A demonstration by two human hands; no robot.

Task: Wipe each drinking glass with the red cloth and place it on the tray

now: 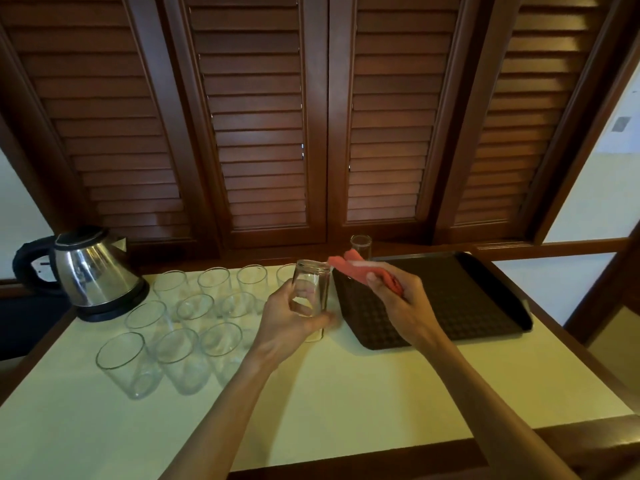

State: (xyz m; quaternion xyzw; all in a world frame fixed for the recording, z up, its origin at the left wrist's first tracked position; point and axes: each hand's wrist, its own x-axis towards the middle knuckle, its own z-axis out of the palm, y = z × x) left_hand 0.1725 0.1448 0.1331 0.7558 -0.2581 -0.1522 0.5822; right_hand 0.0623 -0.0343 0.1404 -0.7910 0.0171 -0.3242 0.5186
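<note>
My left hand [294,318] grips a clear drinking glass [311,289] and holds it upright above the pale tabletop. My right hand [394,303] grips the red cloth [356,268], whose free end sticks out toward the glass rim without touching it. The dark ribbed tray [450,299] lies to the right, under my right hand. One glass [361,245] stands at the tray's far left corner. Several more clear glasses [194,323] stand in rows on the table to the left.
A steel electric kettle [93,271] on a black base sits at the far left of the table [346,403]. Dark wooden louvred shutters [311,133] rise right behind the table. A wooden rim edges the table's front and sides.
</note>
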